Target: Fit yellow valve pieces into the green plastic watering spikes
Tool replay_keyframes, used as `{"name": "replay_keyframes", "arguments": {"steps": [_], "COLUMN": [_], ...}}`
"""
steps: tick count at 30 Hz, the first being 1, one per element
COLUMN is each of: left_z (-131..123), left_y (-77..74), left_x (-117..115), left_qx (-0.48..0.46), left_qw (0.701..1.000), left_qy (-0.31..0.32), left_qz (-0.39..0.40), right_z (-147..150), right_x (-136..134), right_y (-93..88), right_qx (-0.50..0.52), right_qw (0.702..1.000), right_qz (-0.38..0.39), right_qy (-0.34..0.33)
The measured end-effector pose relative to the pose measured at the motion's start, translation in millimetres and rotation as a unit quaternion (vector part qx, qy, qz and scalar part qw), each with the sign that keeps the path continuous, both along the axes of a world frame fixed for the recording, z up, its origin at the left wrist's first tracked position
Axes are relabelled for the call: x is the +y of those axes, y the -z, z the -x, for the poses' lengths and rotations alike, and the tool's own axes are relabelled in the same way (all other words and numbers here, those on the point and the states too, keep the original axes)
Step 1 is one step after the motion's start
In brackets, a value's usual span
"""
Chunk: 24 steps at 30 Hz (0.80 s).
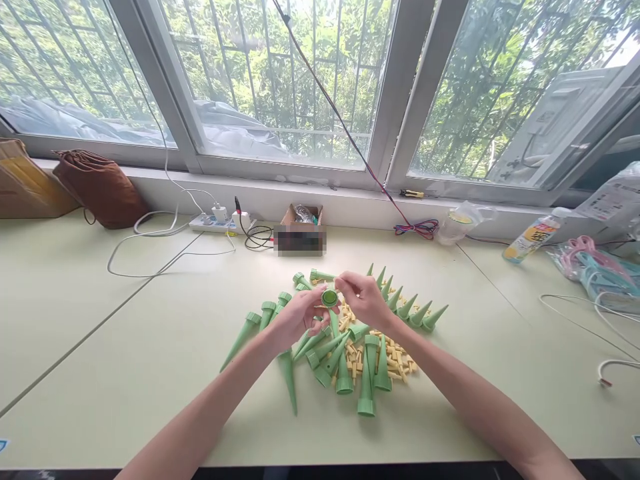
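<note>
My left hand is closed around a green plastic cap, its round end turned toward me. Close beside the cap, my right hand is pinched shut; what sits between its fingertips, if anything, is hidden. Beneath both hands spreads a pile of small yellow plastic valve pieces. Several green cone-shaped spikes lie over and around this pile, some with ribbed caps on. To the right, a row of green cones stands point up. More capped spikes lie to the left of my left hand.
At the back of the table are a power strip with cables, a small cardboard box and a coiled wire. A brown pouch stands back left. A bottle and bagged cords lie at right.
</note>
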<state>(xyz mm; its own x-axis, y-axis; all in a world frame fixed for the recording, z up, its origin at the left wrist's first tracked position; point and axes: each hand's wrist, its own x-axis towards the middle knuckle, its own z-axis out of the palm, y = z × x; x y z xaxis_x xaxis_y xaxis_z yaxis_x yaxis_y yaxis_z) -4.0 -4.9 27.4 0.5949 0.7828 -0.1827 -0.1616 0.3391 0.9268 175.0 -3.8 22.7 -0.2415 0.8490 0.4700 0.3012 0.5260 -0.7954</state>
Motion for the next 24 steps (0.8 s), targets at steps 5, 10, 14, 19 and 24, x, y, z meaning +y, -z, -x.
{"name": "replay_keyframes", "arguments": {"steps": [5, 10, 14, 19, 24], "left_z": [2, -1, -5, -3, 0], "left_y": [1.0, 7.1, 10.7, 8.4, 7.2], "left_x": [-2, -5, -7, -4, 1], "left_qx": [0.109, 0.190, 0.206, 0.209, 0.158], "left_qw": [0.975, 0.876, 0.836, 0.889, 0.971], "left_qy": [-0.041, -0.143, -0.174, -0.188, -0.084], "left_qz": [-0.187, -0.420, -0.478, -0.362, -0.160], "right_z": [0, -1, -2, -3, -2], "right_x": [0, 1, 1, 1, 0], "right_y": [-0.8, -0.9, -2.1, -3.2, -3.4], "right_qx": [0.005, 0.017, 0.025, 0.036, 0.008], "right_qw": [1.000, 0.999, 0.999, 0.998, 0.999], "right_qz": [0.018, 0.029, 0.041, 0.034, 0.006], "right_qy": [0.006, 0.012, 0.013, 0.043, 0.043]}}
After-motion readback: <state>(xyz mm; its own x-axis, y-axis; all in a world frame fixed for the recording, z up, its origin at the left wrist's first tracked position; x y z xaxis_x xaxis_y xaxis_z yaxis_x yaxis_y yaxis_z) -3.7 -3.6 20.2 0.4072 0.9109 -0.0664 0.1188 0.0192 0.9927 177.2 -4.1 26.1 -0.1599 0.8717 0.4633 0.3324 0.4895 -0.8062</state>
